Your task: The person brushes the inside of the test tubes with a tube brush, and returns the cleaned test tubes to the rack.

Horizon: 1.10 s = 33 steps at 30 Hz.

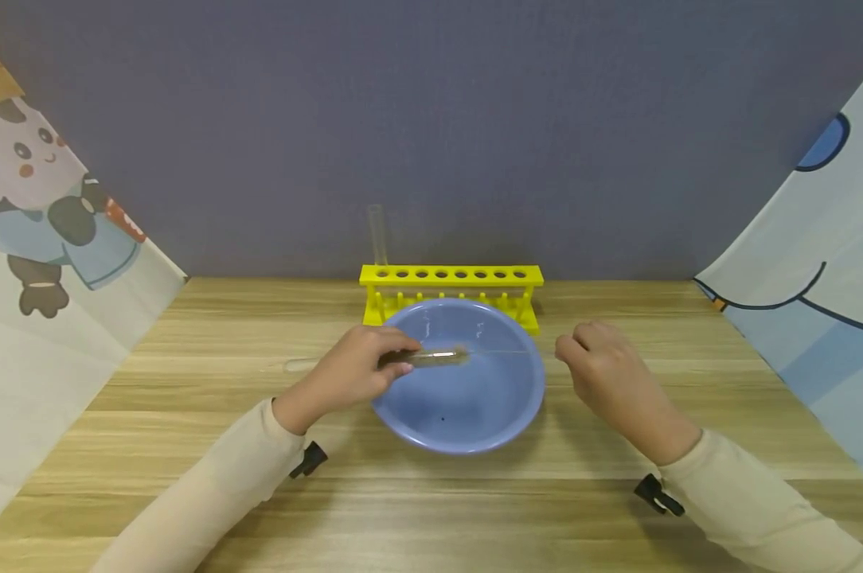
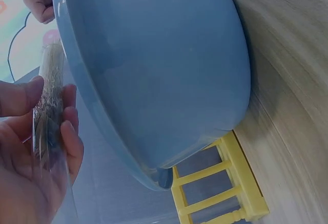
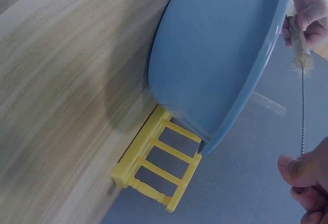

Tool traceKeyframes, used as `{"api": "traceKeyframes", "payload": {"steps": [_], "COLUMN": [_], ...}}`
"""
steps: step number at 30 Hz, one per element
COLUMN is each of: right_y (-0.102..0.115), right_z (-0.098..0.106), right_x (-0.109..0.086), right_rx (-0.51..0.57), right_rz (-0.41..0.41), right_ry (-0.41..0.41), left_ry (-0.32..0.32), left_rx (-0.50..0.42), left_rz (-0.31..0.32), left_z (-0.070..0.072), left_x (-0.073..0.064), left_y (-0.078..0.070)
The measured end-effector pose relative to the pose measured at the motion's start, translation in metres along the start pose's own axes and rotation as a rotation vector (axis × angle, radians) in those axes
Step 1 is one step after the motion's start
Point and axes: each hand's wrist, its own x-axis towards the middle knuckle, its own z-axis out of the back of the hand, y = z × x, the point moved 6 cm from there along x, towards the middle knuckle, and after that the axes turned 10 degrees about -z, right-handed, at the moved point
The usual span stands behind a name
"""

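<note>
My left hand [image 1: 356,366] grips a clear glass test tube [image 2: 59,180], held nearly level over the blue basin [image 1: 460,444]. Inside the tube, the bristles of a test tube brush [image 2: 49,88] fill the mouth half, and a few stick out at the mouth. The brush's thin twisted wire handle [image 3: 303,111] runs from the mouth across to my right hand [image 1: 611,386]. Thumb and fingers of that hand pinch the wire's end, just beyond the basin's right rim. The tube's rounded end shows left of my left hand in the head view.
Behind the basin stands a yellow test tube rack [image 1: 451,276], with one clear tube [image 1: 378,236] upright in its leftmost hole. A grey wall [image 1: 446,143] rises at the wooden table's [image 1: 431,509] back edge. Printed cloths [image 1: 73,231] hang at both sides.
</note>
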Motion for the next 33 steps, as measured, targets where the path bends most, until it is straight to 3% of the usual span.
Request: {"api": "traceKeyframes", "payload": {"steps": [11, 19, 25, 33], "right_y": [0.009, 0.020, 0.022, 0.025], "right_z": [0.000, 0.001, -0.001, -0.003], "right_x": [0.000, -0.001, -0.001, 0.001], "right_rx": [-0.030, -0.072, -0.036, -0.037], "right_rz": [0.027, 0.085, 0.072, 0.053], "right_ry": [-0.015, -0.026, -0.017, 0.007], "left_ry": [0.116, 0.186, 0.183, 0.113], "left_rx": [-0.181, -0.315, -0.290, -0.119], "left_rz": [0.095, 0.076, 0.088, 0.035], "left_z": [-0.005, -0.012, -0.014, -0.014], "left_x": [0.004, 0.005, 0.007, 0.009], "left_y": [0.004, 0.004, 0.003, -0.003]}}
